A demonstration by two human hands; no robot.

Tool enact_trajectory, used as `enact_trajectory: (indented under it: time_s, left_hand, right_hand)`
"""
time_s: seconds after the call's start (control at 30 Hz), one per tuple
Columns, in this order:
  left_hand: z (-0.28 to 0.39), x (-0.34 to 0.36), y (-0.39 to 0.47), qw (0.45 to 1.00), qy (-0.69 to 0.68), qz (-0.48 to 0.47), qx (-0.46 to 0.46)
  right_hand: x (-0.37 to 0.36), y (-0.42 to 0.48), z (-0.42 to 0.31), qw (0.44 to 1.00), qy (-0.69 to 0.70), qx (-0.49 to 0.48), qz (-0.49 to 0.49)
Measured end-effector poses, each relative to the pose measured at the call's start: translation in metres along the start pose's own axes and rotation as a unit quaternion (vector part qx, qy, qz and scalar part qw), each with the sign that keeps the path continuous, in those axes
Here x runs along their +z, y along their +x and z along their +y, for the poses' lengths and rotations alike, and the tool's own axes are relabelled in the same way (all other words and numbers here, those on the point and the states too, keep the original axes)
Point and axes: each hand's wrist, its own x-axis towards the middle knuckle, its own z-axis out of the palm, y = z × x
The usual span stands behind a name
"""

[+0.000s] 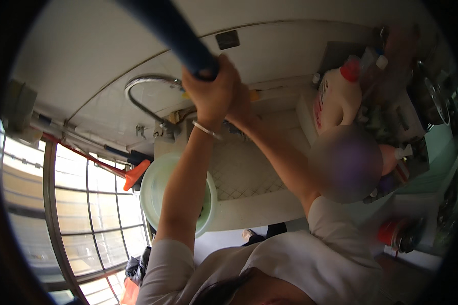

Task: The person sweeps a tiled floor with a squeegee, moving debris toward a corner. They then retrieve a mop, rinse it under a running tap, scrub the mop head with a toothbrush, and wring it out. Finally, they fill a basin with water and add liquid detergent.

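Observation:
My left hand (213,85), with a pale bangle at its wrist, is closed around the lower end of a thick dark blue tube-like handle (171,34). A hole shows in that end, and the other end runs out of view at the top. Pressed against the left hand, my right hand (241,102) is partly covered by it, so its fingers and whether it also grips the handle are hidden. Both forearms reach over a stone-like sink (248,164). The curved metal faucet (137,81) stands left of the hands.
A pale green basin (149,190) sits at the sink's left, beside a window with bars (89,211). An orange-ended tool (136,174) leans there. To the right stand a white jug with a red cap (334,97), a pink pump bottle (388,159) and a metal lid (435,97).

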Motion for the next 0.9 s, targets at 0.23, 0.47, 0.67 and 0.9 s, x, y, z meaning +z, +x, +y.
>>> enact_trajectory:
  time_s: [0.23, 0.47, 0.67, 0.9]
  left_hand:
    - [-0.075, -0.016, -0.021, 0.998, -0.061, -0.019, -0.026]
    - [-0.062, -0.029, 0.010, 0.991, 0.047, -0.115, -0.055]
    - [0.095, 0.027, 0.063, 0.974, -0.022, -0.171, 0.144]
    - [0.099, 0.023, 0.045, 0.990, -0.082, -0.108, 0.040]
  right_hand:
    - [0.014, -0.025, 0.054, 0.993, 0.060, 0.075, -0.064]
    - [-0.007, 0.008, 0.005, 0.981, 0.121, 0.083, -0.129]
    - [-0.051, 0.087, -0.099, 0.992, 0.109, -0.064, -0.004]
    - [-0.022, 0.066, -0.077, 0.997, 0.060, -0.053, -0.001]
